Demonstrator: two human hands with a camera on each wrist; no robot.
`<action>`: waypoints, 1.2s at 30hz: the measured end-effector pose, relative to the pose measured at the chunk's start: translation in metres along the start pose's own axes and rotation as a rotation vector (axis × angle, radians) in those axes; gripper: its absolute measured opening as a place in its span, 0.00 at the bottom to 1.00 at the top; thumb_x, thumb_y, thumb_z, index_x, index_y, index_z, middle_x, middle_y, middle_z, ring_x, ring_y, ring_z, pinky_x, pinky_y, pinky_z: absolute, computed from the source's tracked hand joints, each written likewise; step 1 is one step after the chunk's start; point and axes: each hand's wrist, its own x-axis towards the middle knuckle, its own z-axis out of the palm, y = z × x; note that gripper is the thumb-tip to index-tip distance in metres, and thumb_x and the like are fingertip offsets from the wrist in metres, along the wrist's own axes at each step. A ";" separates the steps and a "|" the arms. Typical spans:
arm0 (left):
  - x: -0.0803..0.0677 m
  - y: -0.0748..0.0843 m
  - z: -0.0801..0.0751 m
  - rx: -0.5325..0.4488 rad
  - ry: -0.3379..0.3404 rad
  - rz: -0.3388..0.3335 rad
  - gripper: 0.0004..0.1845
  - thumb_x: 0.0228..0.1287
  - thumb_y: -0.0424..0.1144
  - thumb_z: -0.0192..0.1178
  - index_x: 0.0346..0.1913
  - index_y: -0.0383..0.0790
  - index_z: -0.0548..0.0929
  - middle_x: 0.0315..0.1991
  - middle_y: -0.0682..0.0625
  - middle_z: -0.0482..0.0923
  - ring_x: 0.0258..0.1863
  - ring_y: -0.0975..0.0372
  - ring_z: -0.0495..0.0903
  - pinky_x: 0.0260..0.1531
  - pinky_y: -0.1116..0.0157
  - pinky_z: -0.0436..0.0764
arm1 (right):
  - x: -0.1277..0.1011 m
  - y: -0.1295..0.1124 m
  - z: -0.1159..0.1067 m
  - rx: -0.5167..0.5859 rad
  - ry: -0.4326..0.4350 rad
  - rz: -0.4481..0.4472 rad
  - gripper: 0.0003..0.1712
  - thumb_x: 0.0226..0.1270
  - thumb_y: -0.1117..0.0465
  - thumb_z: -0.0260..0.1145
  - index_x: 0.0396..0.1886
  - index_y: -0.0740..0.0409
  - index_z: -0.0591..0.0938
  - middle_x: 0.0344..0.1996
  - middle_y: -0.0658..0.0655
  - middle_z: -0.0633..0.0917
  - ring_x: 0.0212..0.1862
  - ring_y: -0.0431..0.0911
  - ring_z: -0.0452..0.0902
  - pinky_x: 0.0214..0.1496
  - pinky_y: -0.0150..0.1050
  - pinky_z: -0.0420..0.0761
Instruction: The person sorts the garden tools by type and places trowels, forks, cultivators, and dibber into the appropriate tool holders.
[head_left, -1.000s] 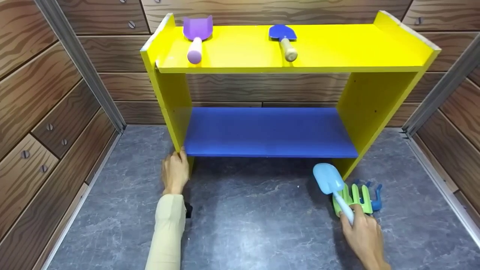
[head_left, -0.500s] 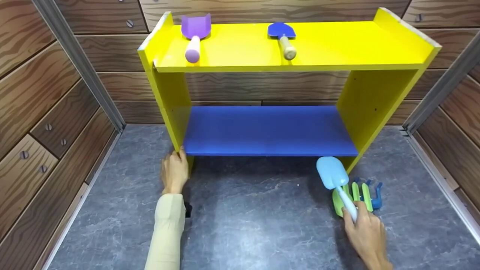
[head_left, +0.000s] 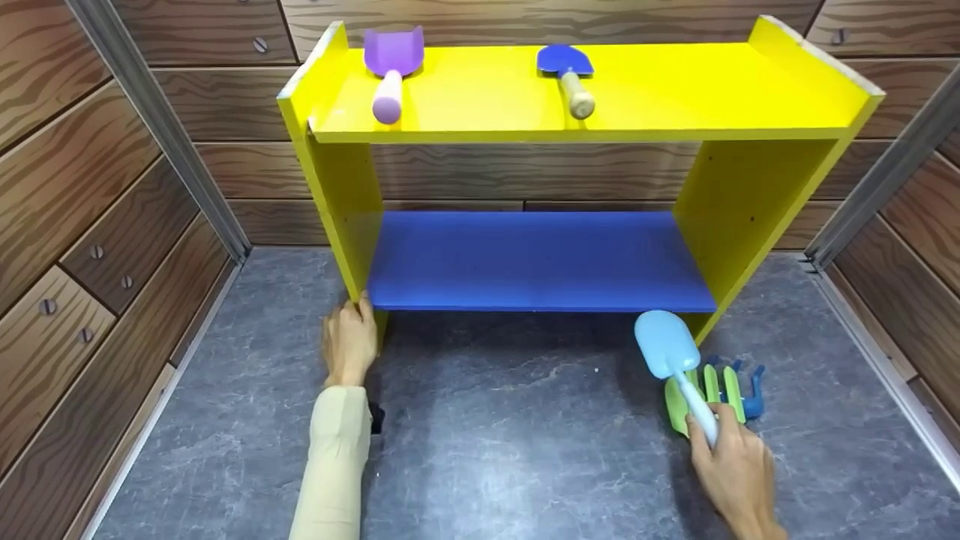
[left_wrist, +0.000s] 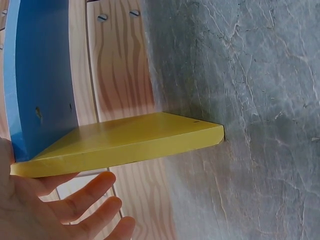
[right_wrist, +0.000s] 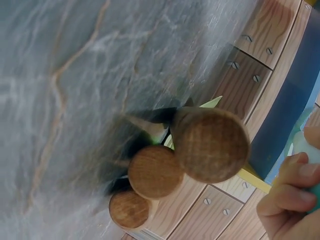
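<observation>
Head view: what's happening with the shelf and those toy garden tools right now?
The right hand holds a light blue shovel by its handle, raised above a green rake and blue rake on the floor. The left hand rests against the yellow shelf at its left leg. A purple scoop and blue trowel lie on top.

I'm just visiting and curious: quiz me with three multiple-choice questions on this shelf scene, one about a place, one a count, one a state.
1. Where does the purple scoop lie?
A. top shelf
B. blue shelf
C. floor

2. How many tools lie on the top shelf?
A. one
B. two
C. four

3. What is the right hand doing?
A. resting flat
B. holding the light blue shovel
C. touching the wall

Answers:
1 A, the purple scoop lies on the top shelf.
2 B, the scoop and a blue trowel.
3 B, the right hand grips the light blue shovel by its handle.
</observation>
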 end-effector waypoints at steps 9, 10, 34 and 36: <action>-0.001 -0.002 0.000 0.010 0.004 0.010 0.26 0.83 0.49 0.41 0.33 0.31 0.78 0.37 0.31 0.80 0.45 0.35 0.78 0.48 0.41 0.72 | 0.009 -0.002 0.000 0.012 0.042 0.002 0.16 0.61 0.68 0.72 0.44 0.74 0.80 0.14 0.58 0.74 0.14 0.51 0.68 0.14 0.49 0.65; -0.002 -0.003 0.000 0.009 0.003 0.009 0.26 0.83 0.49 0.41 0.33 0.31 0.78 0.37 0.31 0.80 0.46 0.35 0.78 0.48 0.41 0.72 | 0.010 -0.002 0.000 0.013 0.046 0.000 0.16 0.61 0.68 0.72 0.44 0.75 0.80 0.14 0.58 0.74 0.15 0.51 0.68 0.15 0.48 0.65; -0.001 -0.002 0.001 0.000 0.005 0.014 0.27 0.82 0.49 0.42 0.37 0.28 0.81 0.39 0.29 0.80 0.47 0.34 0.77 0.51 0.41 0.71 | 0.035 -0.019 -0.004 0.085 0.239 -0.078 0.15 0.60 0.69 0.71 0.43 0.75 0.80 0.20 0.69 0.80 0.16 0.61 0.72 0.19 0.58 0.68; 0.000 -0.002 0.001 -0.001 0.010 0.016 0.27 0.82 0.48 0.42 0.37 0.28 0.81 0.39 0.30 0.80 0.46 0.34 0.77 0.50 0.41 0.71 | 0.038 -0.021 -0.004 0.095 0.252 -0.079 0.15 0.60 0.69 0.71 0.43 0.75 0.81 0.20 0.69 0.80 0.16 0.62 0.73 0.20 0.59 0.69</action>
